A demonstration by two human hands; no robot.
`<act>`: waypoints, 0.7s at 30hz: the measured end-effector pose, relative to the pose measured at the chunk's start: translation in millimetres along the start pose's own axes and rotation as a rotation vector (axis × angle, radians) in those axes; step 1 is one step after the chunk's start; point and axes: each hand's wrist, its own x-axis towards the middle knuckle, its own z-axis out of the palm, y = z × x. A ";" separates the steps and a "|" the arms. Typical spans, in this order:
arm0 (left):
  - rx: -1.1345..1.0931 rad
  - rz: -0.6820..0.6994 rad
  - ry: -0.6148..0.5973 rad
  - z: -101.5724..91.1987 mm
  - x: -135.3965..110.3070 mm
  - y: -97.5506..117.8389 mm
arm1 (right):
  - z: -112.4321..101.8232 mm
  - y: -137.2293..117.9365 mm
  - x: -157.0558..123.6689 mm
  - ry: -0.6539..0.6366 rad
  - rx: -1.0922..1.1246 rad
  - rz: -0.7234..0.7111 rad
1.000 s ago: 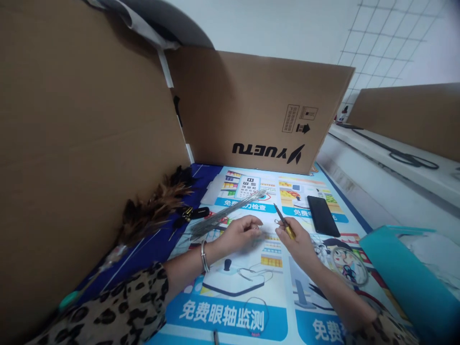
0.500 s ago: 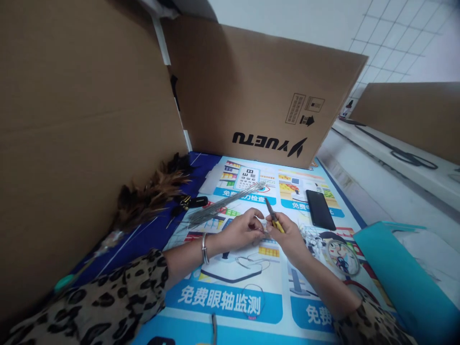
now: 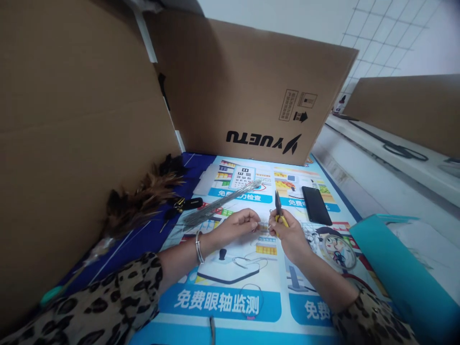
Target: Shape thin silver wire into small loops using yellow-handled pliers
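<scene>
Near the centre of the frame, the person's right hand (image 3: 290, 235) is grasping a small hand tool with yellow handles and dark, pointed metal tips (image 3: 278, 205), the points facing up the frame. The left hand (image 3: 241, 224) is curling just beside it, not touching, its fingertips drawn together; whether they are pinching something fine, the view is not showing clearly.

Left of the tool, a bundle of thin, straight, silvery wires (image 3: 223, 204) is lying slantwise on the counter with its printed blue-and-white cover (image 3: 179, 333), with neither hand touching it. A thin round loop with a small pink mark (image 3: 250, 317) is resting at the lower centre, apart from the hands.

The handwork seems to be in progress: the tool is not yet set down, and many wires are remaining in the bundle. Whether the loop is a finished piece, the frame is not telling, nor how much is left. A flat black phone (image 3: 316, 205) is lying right of centre, near an open teal box (image 3: 402, 268) at lower right.
</scene>
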 end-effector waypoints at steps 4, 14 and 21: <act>-0.074 -0.006 -0.018 0.1 -0.6 0.0 | -2.4 -0.2 1.6 0.029 0.101 0.051; -0.064 -0.024 -0.023 0.2 1.0 -7.5 | -3.4 1.5 0.6 0.008 0.184 0.085; 0.038 -0.028 0.041 -2.4 2.4 -14.6 | -0.4 -1.1 -0.5 0.009 0.180 0.092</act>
